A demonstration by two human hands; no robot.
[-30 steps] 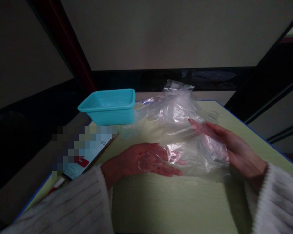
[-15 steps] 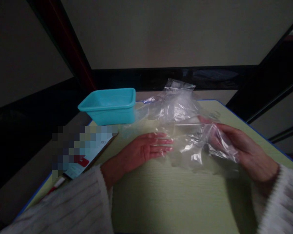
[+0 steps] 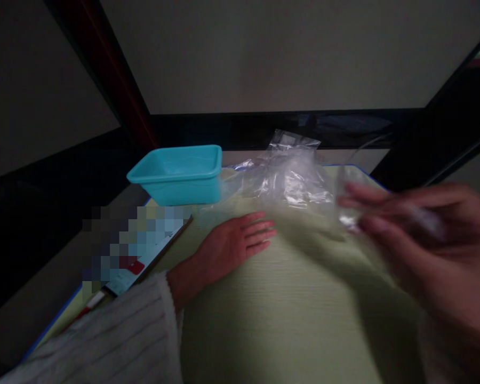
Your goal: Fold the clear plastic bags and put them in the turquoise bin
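My left hand point(image 3: 234, 244) lies with its fingers spread on the pale green tabletop point(image 3: 264, 320), holding nothing. At the right, raised above the table and blurred, my right hand point(image 3: 432, 240) pinches a clear plastic bag point(image 3: 349, 205), which is also smeared by motion. A heap of clear plastic bags point(image 3: 298, 178) rests at the back of the table, beyond my left hand's fingertips.
A turquoise basin point(image 3: 180, 186) stands at the back left. Nearer, on the left side, lies a phone-like device point(image 3: 144, 256), partly pixelated, with a red and white pen-like object point(image 3: 90, 303) by its lower end. Walls rise behind the table.
My right hand has lifted and moved right, closer to the camera, carrying the clear bag away from my left hand. My left hand has shifted slightly left and now lies flatter.
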